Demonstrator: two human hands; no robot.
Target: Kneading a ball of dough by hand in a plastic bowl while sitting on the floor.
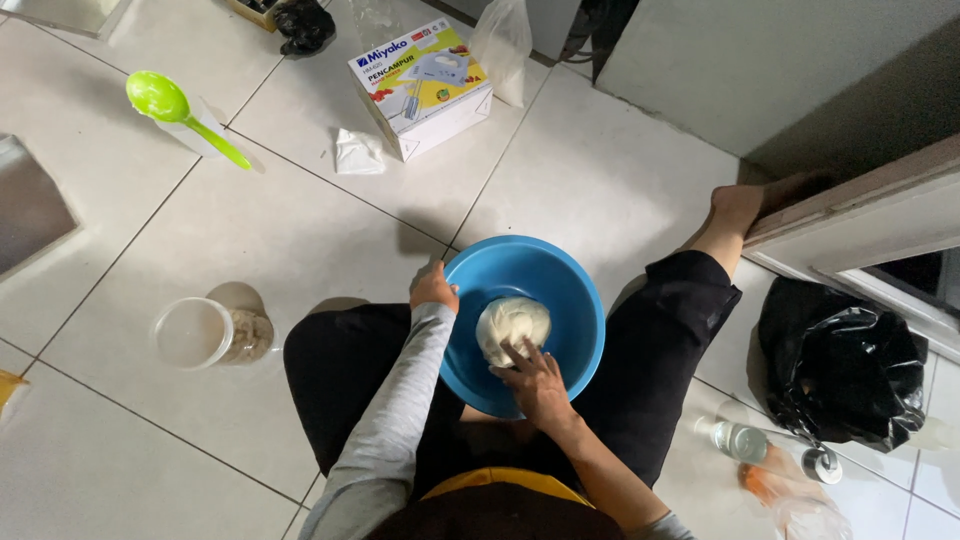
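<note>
Head view showed you seated on the pale tiled floor (250,250), the round blue plastic bowl (560,275) between your legs. Your left hand (433,290) gripped its rim; your right hand (535,385), fingers spread flat, pressed the soft white dough ball (510,322) inside. You did well to brace the rim firmly and push with the palm.

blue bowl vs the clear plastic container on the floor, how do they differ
The blue bowl is opaque, larger, and holds a ball of pale dough; the clear container is see-through, smaller, and looks empty. The bowl sits between the person's legs with both hands at it; the container stands untouched to the side. Both are round and open-topped.
</note>
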